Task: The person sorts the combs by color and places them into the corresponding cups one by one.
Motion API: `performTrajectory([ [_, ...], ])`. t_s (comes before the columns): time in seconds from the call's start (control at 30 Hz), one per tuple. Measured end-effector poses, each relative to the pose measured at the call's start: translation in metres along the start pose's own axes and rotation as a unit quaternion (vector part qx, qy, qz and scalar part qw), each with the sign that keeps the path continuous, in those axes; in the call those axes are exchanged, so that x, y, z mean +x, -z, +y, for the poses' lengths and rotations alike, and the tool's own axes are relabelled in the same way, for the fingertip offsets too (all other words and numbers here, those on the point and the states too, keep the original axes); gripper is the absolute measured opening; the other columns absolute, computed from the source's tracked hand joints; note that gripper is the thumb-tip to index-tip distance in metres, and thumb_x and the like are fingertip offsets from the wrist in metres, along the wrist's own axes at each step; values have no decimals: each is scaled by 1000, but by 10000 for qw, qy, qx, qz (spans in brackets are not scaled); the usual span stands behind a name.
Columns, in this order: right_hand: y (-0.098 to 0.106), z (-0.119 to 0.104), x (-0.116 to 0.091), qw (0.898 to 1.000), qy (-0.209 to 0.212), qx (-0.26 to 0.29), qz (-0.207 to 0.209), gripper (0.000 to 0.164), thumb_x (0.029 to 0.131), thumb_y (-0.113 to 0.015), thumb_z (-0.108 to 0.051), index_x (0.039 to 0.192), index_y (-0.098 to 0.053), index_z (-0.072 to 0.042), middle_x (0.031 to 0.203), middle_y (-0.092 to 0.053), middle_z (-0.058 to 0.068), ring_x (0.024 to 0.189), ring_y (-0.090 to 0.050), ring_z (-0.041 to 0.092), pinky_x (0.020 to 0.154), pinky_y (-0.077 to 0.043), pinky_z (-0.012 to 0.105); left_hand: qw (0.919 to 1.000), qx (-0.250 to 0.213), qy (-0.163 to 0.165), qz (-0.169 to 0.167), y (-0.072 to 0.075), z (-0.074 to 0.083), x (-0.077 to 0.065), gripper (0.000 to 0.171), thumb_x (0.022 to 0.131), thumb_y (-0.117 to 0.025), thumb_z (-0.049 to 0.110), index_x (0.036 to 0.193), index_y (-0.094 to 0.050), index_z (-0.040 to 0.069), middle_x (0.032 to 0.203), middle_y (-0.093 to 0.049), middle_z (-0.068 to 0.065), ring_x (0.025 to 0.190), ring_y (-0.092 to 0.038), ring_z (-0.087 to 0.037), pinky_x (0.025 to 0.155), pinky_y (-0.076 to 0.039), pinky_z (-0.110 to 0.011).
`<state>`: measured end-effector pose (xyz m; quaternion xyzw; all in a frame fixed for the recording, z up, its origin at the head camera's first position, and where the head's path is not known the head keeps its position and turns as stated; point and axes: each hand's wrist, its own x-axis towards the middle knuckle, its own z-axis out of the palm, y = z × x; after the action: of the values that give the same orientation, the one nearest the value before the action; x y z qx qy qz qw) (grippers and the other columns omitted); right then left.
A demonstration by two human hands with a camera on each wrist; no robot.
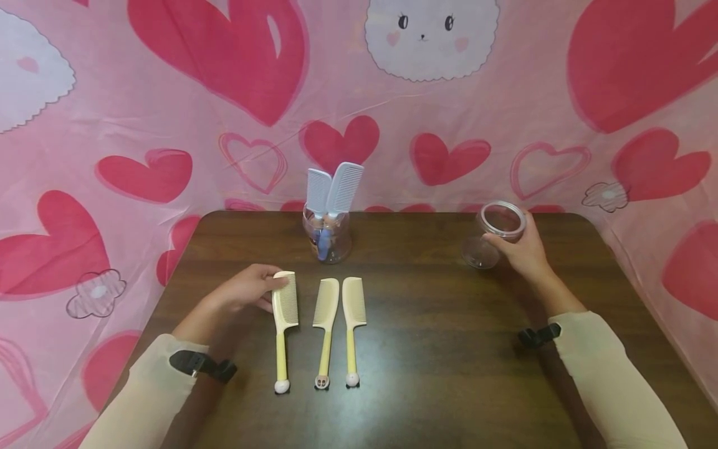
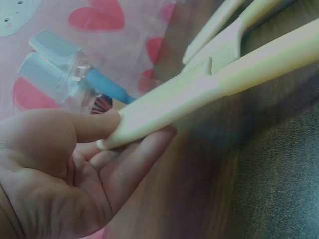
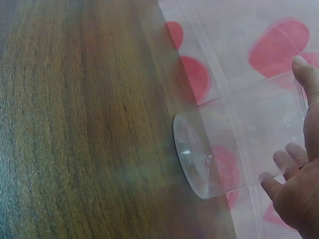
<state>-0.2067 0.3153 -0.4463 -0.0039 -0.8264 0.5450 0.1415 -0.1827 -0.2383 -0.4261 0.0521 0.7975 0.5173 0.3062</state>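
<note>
My left hand (image 1: 252, 288) pinches the toothed end of a pale yellow comb (image 1: 282, 349) between thumb and fingers; the left wrist view shows this comb (image 2: 164, 99) angled away from the palm. Two more yellow combs lie side by side to its right, one comb (image 1: 325, 312) with teeth facing left, the other comb (image 1: 353, 305) with teeth facing right. At the back right, my right hand (image 1: 524, 249) grips a clear plastic jar (image 1: 480, 249) near its rim. Nothing shows inside that jar (image 3: 234, 144) in the right wrist view.
A second clear jar (image 1: 340, 249) stands at the back centre, holding two light blue combs (image 1: 343, 190) upright with a blue handle showing. The dark wooden table (image 1: 426, 362) meets a pink heart-patterned cloth (image 1: 392, 112) behind its far edge.
</note>
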Motion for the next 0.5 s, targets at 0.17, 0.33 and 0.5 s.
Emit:
performTrajectory([
  [0.17,-1,0,-1,10000,20,91,7,81,86,-82,-7,151,-33,0,140,-47,16,125,-48,29,93,-40,6,9992,-251,-280,-101,4,3,-5,38,107,-53,10,131,-48,-18,98,-69,-17,87,-72,-26,74,-62,-44],
  [0.33,0,-1,-2,10000,5,39,24,82,86,-82,-8,151,-33,-1,140,-47,15,126,-48,30,92,-40,6,9980,-338,-528,-53,7,10,-9,35,107,-51,8,130,-47,-18,97,-69,-17,86,-73,-26,74,-62,-43],
  [0.5,0,1,-1,10000,10,0,16,82,86,-82,-7,151,-32,0,141,-46,18,126,-47,28,92,-39,5,9949,-584,-773,290,8,22,-12,37,108,-49,9,131,-44,-19,96,-70,-15,85,-74,-23,75,-62,-43],
])
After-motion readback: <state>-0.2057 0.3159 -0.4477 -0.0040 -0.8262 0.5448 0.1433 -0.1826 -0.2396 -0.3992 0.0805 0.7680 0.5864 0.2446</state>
